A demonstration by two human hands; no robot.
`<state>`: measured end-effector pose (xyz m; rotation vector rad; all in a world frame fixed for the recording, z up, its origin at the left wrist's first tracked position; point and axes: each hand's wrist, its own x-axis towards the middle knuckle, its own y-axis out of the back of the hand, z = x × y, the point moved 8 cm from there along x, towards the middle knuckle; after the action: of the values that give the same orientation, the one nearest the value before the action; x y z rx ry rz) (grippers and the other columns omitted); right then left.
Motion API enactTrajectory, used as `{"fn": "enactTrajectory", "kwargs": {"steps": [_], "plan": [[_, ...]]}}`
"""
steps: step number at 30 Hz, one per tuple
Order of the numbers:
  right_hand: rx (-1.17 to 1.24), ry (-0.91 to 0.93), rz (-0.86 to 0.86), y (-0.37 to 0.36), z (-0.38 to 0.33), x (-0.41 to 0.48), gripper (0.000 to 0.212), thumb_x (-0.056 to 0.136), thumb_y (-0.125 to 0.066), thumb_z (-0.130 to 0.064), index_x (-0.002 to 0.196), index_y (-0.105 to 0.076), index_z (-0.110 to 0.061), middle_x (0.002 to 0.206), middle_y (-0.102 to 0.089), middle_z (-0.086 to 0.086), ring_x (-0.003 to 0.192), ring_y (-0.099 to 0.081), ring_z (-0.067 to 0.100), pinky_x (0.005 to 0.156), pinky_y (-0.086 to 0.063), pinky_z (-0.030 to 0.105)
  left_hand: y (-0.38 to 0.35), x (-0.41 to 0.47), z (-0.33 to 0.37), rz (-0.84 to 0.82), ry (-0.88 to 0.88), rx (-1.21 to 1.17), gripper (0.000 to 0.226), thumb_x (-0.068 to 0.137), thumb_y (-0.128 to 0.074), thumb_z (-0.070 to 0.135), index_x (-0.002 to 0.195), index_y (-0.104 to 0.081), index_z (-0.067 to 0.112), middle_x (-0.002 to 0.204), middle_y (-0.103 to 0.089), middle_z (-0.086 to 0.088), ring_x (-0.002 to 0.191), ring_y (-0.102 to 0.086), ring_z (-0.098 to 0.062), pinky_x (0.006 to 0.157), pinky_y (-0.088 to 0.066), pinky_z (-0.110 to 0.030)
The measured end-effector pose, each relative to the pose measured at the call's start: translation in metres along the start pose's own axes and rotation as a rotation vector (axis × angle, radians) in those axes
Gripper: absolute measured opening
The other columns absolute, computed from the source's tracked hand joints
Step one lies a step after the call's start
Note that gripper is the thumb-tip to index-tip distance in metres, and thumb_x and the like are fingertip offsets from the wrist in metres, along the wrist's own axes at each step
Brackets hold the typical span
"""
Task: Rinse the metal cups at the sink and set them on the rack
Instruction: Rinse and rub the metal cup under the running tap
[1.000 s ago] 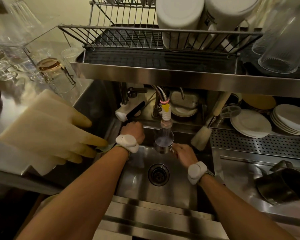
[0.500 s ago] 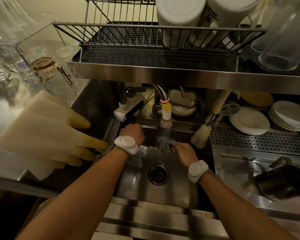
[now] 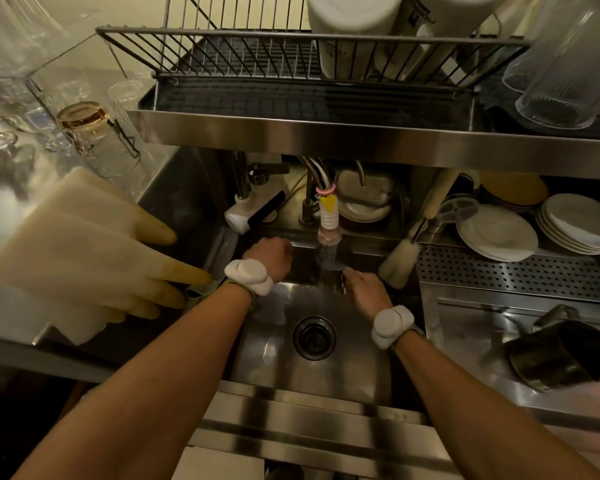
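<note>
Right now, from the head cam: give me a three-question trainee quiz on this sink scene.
1. True or false: the metal cup already sits on the rack.
2. Which hand has its grip on the cup? A left, B right, C neither.
3. Fill in: the rubber gloves lie to the ___ of the sink.
Key: 1 false, it is under the tap; 2 B, the right hand; 3 left.
</note>
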<state>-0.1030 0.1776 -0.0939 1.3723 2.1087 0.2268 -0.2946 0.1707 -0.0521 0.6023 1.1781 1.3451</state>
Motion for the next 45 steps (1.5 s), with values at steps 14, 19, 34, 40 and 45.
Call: {"fn": "enactTrajectory", "kwargs": {"steps": [14, 19, 34, 40, 45], "plan": [[0.110, 0.021, -0.034, 0.000, -0.003, 0.005, 0.040, 0.095, -0.047, -0.031, 0.058, -0.053, -0.017, 0.060, -0.051, 0.003, 0.065, -0.047, 0.021, 0.073, -0.040, 0.041, -0.032, -0.004, 0.021, -0.101, -0.118, -0.430, 0.098, 0.058, -0.089, 0.017, 0.140, -0.035, 0.022, 0.131, -0.055, 0.005, 0.116, -0.052, -0.010, 0.092, -0.043, -0.022], [0.066, 0.088, -0.059, -0.002, -0.011, 0.007, 0.028, 0.077, -0.072, -0.026, 0.096, -0.053, -0.018, 0.085, -0.060, 0.001, 0.077, -0.058, 0.017, 0.075, -0.051, 0.039, -0.030, 0.003, 0.025, -0.021, -0.102, -0.565, 0.089, 0.053, -0.091, 0.018, 0.129, -0.044, 0.015, 0.127, -0.058, -0.002, 0.115, -0.055, -0.017, 0.094, -0.046, -0.028], [0.005, 0.236, -0.110, -0.003, -0.029, 0.024, 0.082, 0.050, -0.092, -0.020, 0.122, -0.051, -0.020, 0.118, -0.063, 0.000, 0.111, -0.059, 0.017, 0.094, -0.048, 0.029, -0.031, 0.003, 0.029, -0.108, -0.165, -0.478, 0.088, 0.056, -0.086, 0.005, 0.134, -0.046, 0.014, 0.124, -0.060, 0.001, 0.118, -0.056, -0.014, 0.095, -0.045, -0.024], [-0.211, 0.219, 0.064, 0.005, -0.027, 0.024, 0.082, 0.051, -0.082, -0.047, 0.123, -0.048, -0.028, 0.114, -0.064, -0.006, 0.102, -0.061, 0.015, 0.090, -0.052, 0.036, -0.029, 0.004, 0.026, -0.126, -0.138, -0.303, 0.085, 0.068, -0.075, -0.005, 0.142, -0.038, 0.015, 0.136, -0.054, -0.009, 0.127, -0.051, -0.025, 0.092, -0.043, -0.024], [-0.292, 0.234, 0.045, 0.005, -0.024, 0.021, 0.081, 0.058, -0.076, -0.055, 0.127, -0.045, -0.026, 0.115, -0.062, -0.005, 0.106, -0.060, 0.015, 0.093, -0.050, 0.033, -0.025, 0.006, -0.005, -0.130, 0.026, -0.134, 0.073, 0.073, -0.078, 0.012, 0.138, -0.046, 0.014, 0.136, -0.056, -0.010, 0.127, -0.053, -0.027, 0.103, -0.044, -0.031]]}}
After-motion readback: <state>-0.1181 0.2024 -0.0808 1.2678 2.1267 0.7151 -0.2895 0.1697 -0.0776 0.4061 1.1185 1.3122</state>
